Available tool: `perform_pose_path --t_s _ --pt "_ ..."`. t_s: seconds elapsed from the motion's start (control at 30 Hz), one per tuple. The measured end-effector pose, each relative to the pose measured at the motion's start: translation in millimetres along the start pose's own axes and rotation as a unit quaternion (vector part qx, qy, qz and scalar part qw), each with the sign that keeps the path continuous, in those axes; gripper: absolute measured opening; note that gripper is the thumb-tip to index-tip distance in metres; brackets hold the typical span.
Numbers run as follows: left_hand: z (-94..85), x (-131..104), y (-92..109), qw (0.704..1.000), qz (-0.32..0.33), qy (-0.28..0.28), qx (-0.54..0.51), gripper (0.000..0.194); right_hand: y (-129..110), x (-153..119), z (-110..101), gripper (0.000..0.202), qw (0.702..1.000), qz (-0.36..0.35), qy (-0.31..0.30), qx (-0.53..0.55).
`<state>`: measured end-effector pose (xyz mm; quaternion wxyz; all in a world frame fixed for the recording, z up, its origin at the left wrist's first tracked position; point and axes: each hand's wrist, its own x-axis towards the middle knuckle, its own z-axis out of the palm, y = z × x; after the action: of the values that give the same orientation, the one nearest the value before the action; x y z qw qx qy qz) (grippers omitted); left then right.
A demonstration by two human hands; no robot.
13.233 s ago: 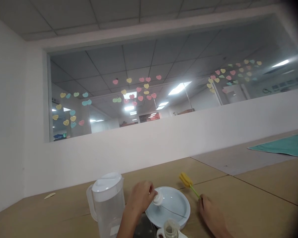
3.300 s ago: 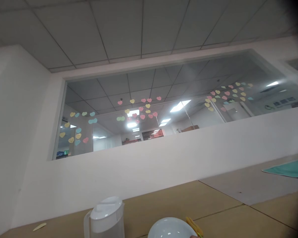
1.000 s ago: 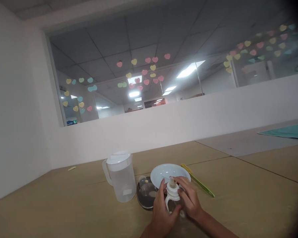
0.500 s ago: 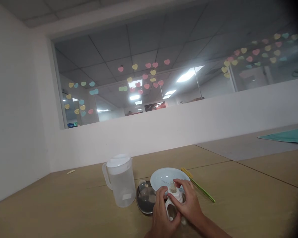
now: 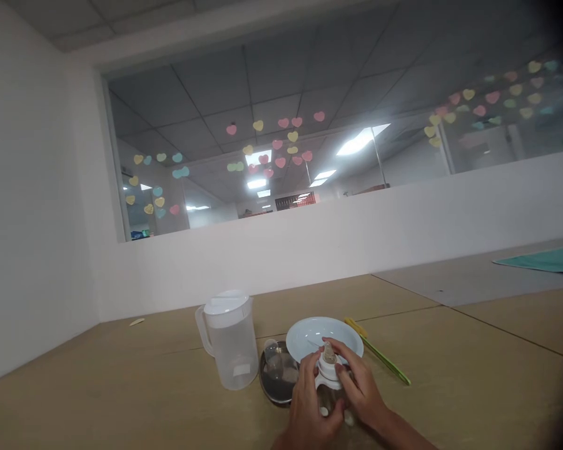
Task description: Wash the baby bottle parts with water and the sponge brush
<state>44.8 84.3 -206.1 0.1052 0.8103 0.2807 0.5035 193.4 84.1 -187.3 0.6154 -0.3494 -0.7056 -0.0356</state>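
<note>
A baby bottle [image 5: 329, 375] with a white collar, white handles and a clear teat stands upright between my hands near the table's front. My left hand [image 5: 308, 400] is wrapped round its left side, thumb low across the body. My right hand [image 5: 363, 387] grips the collar from the right, fingers bent near the teat. Just behind the bottle sits a pale blue-white bowl [image 5: 304, 334], partly hidden by my fingers. To the left, a round dark metal dish [image 5: 274, 390] holds a clear dome-shaped cap [image 5: 273, 359].
A lidded clear plastic jug [image 5: 234, 350] stands left of the dish. A green-handled brush [image 5: 387, 359] with a yellow head lies right of the bowl. A teal cloth [image 5: 544, 257] lies far right. Behind the table rises a white wall [image 5: 286, 250] with a window.
My right hand's fingers have shifted slightly about the collar, and the bottle stands a little straighter. The whole view has moved slightly; the jug, dish and bowl stay in place on the table.
</note>
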Motion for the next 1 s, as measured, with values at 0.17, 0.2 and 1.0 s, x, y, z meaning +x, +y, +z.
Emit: perform_pose_path --t_s 0.17,0.2,1.0 --pt "0.3 0 1 1.0 -0.001 -0.002 -0.01 0.066 -5 1 -3 0.037 1.0 0.02 -0.005 0.017" --pt "-0.2 0 2 1.0 0.002 -0.002 -0.011 0.066 -5 1 -3 0.037 1.0 0.021 0.0 0.018" --pt "-1.6 0 6 0.999 -0.033 0.012 -0.004 0.069 -16 9 -12 0.02 0.982 -0.166 0.078 -0.044"
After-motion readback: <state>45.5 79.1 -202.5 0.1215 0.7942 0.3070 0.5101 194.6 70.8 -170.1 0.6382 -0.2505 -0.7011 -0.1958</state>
